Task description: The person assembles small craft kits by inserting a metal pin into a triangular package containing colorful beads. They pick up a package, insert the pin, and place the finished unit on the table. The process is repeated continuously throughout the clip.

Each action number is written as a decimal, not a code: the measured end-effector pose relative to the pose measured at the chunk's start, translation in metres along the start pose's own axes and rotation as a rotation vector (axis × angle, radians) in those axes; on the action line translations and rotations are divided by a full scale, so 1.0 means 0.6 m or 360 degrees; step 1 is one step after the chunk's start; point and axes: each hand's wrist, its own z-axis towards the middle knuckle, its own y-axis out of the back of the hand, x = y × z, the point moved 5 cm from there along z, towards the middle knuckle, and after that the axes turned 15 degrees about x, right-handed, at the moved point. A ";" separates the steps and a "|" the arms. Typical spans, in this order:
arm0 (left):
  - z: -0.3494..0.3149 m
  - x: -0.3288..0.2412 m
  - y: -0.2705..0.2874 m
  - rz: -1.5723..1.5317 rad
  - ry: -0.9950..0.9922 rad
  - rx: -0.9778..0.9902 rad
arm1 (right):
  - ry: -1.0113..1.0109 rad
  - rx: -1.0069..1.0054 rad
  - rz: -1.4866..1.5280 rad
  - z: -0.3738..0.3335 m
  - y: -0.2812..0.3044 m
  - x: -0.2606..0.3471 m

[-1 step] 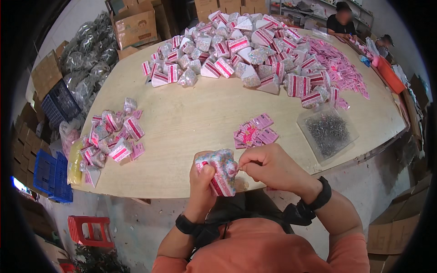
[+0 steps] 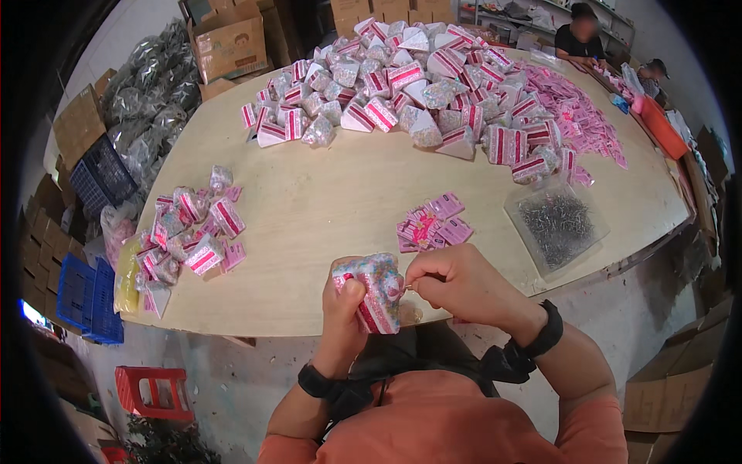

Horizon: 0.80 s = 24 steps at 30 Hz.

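Note:
A cake-slice ornament point(image 2: 369, 292), pink and white with glittery, speckled frosting, is gripped in my left hand point(image 2: 344, 309), thumb pressed on its striped side. My right hand point(image 2: 464, 286) pinches at the ornament's right side, by a small pink knob; what lies between the fingertips is too small to make out. Just beyond my hands lies a small pile of pink printed cards point(image 2: 437, 223). To the right stands a clear plastic tub point(image 2: 541, 267) full of thin dark metal pieces, which look like pins or hooks.
A big heap of cake-slice ornaments point(image 2: 386, 77) covers the table's far side, beside scattered pink cards point(image 2: 576, 116). A smaller group of ornaments point(image 2: 205, 255) sits at left. Blue crates point(image 2: 89, 301) and a red stool point(image 2: 154, 390) stand on the floor. Another person point(image 2: 580, 39) sits at far right.

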 end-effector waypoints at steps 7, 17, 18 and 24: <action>-0.001 0.022 0.006 -0.0163 0.0151 0.0058 | -0.0006 0.0012 -0.0067 0.000 0.003 0.002; 0.003 0.029 0.006 -0.0345 0.0250 0.0067 | -0.0102 0.0069 -0.0072 0.004 0.010 -0.003; 0.004 0.026 0.001 -0.0358 0.0240 0.0019 | -0.0102 0.0065 -0.0060 0.004 0.010 -0.003; 0.010 0.026 -0.004 -0.0349 0.0230 -0.0025 | -0.0149 0.0069 0.0024 0.003 0.014 -0.013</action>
